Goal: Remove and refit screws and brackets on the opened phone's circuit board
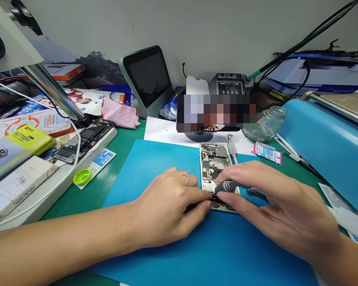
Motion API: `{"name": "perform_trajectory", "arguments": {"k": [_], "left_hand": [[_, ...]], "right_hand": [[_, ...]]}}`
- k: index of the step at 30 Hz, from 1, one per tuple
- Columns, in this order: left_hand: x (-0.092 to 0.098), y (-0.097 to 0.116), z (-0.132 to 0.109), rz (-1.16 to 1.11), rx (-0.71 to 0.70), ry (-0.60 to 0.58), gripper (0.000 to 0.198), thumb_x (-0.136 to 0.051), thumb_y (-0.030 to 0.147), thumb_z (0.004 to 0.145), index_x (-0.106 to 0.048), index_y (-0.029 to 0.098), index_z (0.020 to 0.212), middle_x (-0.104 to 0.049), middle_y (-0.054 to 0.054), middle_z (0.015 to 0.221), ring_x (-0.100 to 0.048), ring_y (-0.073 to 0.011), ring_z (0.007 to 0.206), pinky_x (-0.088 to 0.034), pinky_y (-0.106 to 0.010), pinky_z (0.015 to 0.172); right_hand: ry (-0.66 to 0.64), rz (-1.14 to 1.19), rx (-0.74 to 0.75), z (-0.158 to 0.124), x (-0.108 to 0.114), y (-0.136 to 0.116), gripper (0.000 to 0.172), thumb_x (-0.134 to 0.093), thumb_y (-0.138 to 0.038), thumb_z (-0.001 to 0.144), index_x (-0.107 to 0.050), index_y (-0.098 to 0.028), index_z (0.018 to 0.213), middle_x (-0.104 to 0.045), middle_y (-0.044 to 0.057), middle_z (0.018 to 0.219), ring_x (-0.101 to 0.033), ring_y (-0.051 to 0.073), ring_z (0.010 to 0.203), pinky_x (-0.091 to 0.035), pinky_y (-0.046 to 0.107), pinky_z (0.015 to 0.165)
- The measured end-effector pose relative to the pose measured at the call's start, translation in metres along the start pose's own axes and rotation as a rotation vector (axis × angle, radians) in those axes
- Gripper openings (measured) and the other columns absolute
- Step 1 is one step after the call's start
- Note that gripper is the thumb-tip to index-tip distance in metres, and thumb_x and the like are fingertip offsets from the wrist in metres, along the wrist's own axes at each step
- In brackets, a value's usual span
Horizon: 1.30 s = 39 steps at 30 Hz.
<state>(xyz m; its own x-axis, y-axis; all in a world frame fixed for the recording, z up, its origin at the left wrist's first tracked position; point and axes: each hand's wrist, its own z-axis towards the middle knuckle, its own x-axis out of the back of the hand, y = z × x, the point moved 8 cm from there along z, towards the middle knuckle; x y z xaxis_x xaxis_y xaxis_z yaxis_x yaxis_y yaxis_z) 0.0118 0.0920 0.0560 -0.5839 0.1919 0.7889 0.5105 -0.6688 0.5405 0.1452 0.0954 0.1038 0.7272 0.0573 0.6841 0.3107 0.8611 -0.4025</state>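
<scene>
An opened phone (206, 162) with its inner parts showing lies upright on the blue mat (155, 155). My right hand (274, 202) pinches a grey tool (226, 186) between thumb and fingers, its end over the lower part of the phone. From the left, my left hand (173, 202), with a ring on one finger, rests at the phone's lower left edge; index finger and thumb are close together there, and whatever lies between them is too small to make out. Beside the phone's upper right edge is a silver-grey tool (232, 149), partly behind my right hand.
Behind the mat stand a propped phone with a blurred screen (193, 113), a smart display (149, 75) and a glass jar (267, 123). At left are boxes (20, 182), phone parts (86, 139), a green lid (82, 177) and a metal post (52, 87). Tweezers (289, 149) lie right.
</scene>
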Motion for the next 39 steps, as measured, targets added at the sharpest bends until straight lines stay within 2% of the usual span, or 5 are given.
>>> {"name": "perform_trajectory", "arguments": {"k": [6,17,26,34,39], "left_hand": [[-0.0006,-0.0003,0.0005,-0.003,0.003,-0.012,0.027,-0.054,0.021,0.105,-0.075,0.019,0.088,-0.055,0.001,0.073,-0.051,-0.0160,0.069,-0.028,-0.036,0.067],[-0.0004,-0.0002,0.0006,0.003,-0.003,-0.013,0.026,-0.054,0.021,0.105,-0.077,0.018,0.091,-0.055,0.001,0.072,-0.050,-0.0162,0.069,-0.029,-0.036,0.068],[0.0012,0.0002,0.0019,-0.009,-0.003,-0.010,0.028,-0.054,0.021,0.105,-0.079,0.017,0.095,-0.055,0.001,0.072,-0.051,-0.0164,0.068,-0.030,-0.036,0.067],[0.0026,-0.0004,-0.0002,-0.024,-0.005,0.033,0.025,-0.054,0.021,0.105,-0.075,0.018,0.094,-0.058,0.000,0.074,-0.055,-0.0160,0.071,-0.031,-0.035,0.068],[0.0003,-0.0024,0.0028,-0.011,0.006,0.022,0.028,-0.053,0.022,0.106,-0.077,0.018,0.093,-0.057,0.000,0.072,-0.053,-0.0163,0.069,-0.031,-0.036,0.068]], "right_hand": [[-0.014,-0.064,0.008,0.0034,-0.0020,-0.0028,0.082,-0.072,-0.006,0.091,-0.042,-0.039,0.160,-0.081,0.001,0.122,-0.081,0.021,0.101,-0.070,0.032,0.088],[-0.006,-0.096,0.007,0.0032,-0.0006,-0.0036,0.078,-0.073,-0.006,0.091,-0.045,-0.037,0.158,-0.081,0.002,0.121,-0.081,0.021,0.099,-0.070,0.031,0.086],[0.048,-0.077,-0.086,0.0021,0.0034,0.0060,0.051,-0.074,-0.014,0.093,-0.063,-0.034,0.139,-0.081,0.001,0.120,-0.080,0.023,0.101,-0.070,0.035,0.091],[0.044,-0.103,-0.054,0.0016,0.0010,0.0045,0.067,-0.072,-0.011,0.094,-0.052,-0.039,0.151,-0.080,-0.001,0.123,-0.080,0.022,0.099,-0.069,0.034,0.089],[0.043,-0.098,-0.062,0.0026,0.0019,0.0048,0.070,-0.072,-0.011,0.094,-0.050,-0.039,0.153,-0.080,-0.001,0.124,-0.080,0.021,0.101,-0.068,0.032,0.090]]}}
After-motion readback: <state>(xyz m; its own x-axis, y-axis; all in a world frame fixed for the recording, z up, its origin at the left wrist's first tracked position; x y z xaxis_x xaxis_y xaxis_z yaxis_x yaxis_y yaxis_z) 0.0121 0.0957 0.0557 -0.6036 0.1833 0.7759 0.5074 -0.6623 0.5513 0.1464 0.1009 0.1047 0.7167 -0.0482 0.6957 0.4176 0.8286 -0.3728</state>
